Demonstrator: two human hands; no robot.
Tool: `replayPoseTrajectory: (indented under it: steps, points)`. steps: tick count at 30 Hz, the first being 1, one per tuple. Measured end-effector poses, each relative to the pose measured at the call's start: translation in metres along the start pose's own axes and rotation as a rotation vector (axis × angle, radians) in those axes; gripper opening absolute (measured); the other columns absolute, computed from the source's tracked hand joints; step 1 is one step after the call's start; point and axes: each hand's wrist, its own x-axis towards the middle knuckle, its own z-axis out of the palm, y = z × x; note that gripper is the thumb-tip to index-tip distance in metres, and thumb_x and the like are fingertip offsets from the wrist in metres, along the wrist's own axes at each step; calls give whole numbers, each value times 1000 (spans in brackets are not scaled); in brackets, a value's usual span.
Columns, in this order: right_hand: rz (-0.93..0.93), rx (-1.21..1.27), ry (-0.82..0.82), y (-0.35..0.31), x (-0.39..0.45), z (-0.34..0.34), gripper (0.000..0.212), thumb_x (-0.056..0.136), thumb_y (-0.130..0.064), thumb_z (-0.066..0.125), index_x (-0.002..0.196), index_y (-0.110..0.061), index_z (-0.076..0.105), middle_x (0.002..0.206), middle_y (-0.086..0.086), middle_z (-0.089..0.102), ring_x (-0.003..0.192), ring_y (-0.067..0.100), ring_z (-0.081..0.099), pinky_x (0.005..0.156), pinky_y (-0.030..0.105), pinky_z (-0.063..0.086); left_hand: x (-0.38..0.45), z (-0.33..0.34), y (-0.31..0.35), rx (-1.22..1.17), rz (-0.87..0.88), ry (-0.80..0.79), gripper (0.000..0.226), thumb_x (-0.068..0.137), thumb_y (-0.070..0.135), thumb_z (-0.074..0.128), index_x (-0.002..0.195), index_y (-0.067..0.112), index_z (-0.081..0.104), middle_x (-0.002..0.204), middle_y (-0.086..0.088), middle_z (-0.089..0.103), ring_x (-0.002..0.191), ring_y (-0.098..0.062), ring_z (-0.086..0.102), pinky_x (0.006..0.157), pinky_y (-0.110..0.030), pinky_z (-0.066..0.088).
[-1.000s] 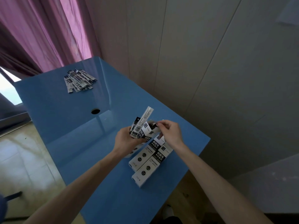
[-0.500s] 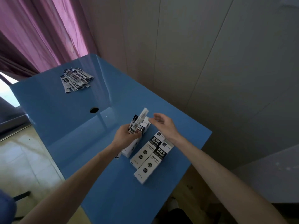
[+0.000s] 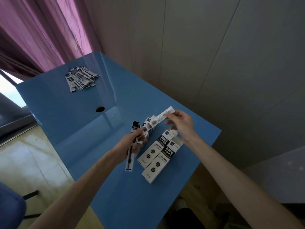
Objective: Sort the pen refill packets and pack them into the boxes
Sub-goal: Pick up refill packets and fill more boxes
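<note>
My left hand [image 3: 132,144] grips a small bundle of pen refill packets [image 3: 130,156] above the blue table [image 3: 69,123]. One long white packet [image 3: 162,119] slants up to the right from that bundle, and my right hand [image 3: 180,124] pinches its upper end. Two white and black boxes [image 3: 158,156] lie side by side on the table just right of my left hand, their far flaps open. A third box [image 3: 149,124] stands behind the held packet, partly hidden. A loose pile of refill packets [image 3: 80,78] lies at the table's far left end.
A round cable hole [image 3: 100,109] is in the tabletop between the pile and my hands. A panelled wall [image 3: 214,63] runs along the table's right side, and a purple curtain [image 3: 41,30] hangs at the far left. A blue chair edge [image 3: 9,209] shows at lower left.
My right hand, open and apart from the packets half a second ago, now pinches the top of the long white packet. Before that it was at the box's end.
</note>
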Motion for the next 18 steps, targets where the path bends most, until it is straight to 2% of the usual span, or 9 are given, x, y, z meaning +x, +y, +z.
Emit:
replayPoseTrajectory:
  steps: [2, 3, 6, 9, 11, 13, 15, 18]
  points:
    - [-126, -14, 36, -5, -8, -5, 11, 93, -14, 74, 101, -7, 71, 94, 6, 79, 78, 18, 73, 62, 25, 55, -1, -1, 1, -236, -92, 39, 45, 97, 53, 58, 93, 8, 60, 84, -8, 68, 47, -10, 48, 41, -18, 39]
    - [-199, -52, 28, -6, -13, -4, 8, 91, -13, 76, 98, -11, 72, 92, 5, 79, 79, 17, 73, 63, 24, 56, 0, -2, 1, -331, -126, 34, 47, 97, 54, 56, 95, 7, 60, 86, -10, 69, 53, -13, 52, 45, -20, 43]
    - [-460, -287, -60, 3, -34, 3, 6, 88, -15, 79, 93, -18, 79, 95, -7, 79, 89, 9, 73, 76, 27, 58, 6, -3, -1, -551, -168, -18, 56, 101, 52, 49, 119, 1, 58, 110, -17, 71, 81, -23, 66, 71, -29, 53]
    - [-844, -584, -216, 30, -48, 6, 10, 88, -23, 79, 96, -18, 83, 104, -7, 78, 105, 11, 68, 91, 30, 54, 10, 4, -3, -603, -180, -76, 61, 106, 48, 37, 134, -3, 56, 118, -20, 68, 95, -30, 70, 85, -39, 58]
    - [-1019, -718, -287, 50, -53, 3, 9, 90, -24, 77, 95, -19, 84, 105, -6, 78, 108, 13, 65, 92, 25, 51, 11, 9, -3, -596, -202, -121, 64, 108, 47, 31, 138, -4, 54, 121, -20, 67, 105, -31, 66, 95, -44, 50]
    - [-1130, -804, -324, 64, -54, -2, 6, 91, -23, 79, 93, -22, 84, 107, -8, 78, 110, 16, 65, 90, 28, 49, 14, 10, -4, -640, -222, -123, 62, 108, 45, 31, 140, -4, 52, 121, -18, 67, 110, -31, 63, 101, -45, 46]
    - [-1201, -911, -362, 75, -55, -8, 9, 90, -18, 79, 95, -24, 83, 115, -7, 76, 117, 20, 63, 88, 36, 51, 17, 10, -6, -660, -222, -113, 55, 108, 41, 35, 134, -2, 57, 114, -16, 70, 105, -28, 65, 101, -42, 47]
    - [-1139, -1002, -361, 79, -61, -13, 34, 84, 0, 71, 111, -21, 78, 129, -2, 69, 130, 24, 56, 102, 39, 48, 18, 11, -9, -519, -208, -124, 37, 108, 34, 42, 114, 5, 63, 95, -7, 71, 84, -20, 69, 77, -36, 58]
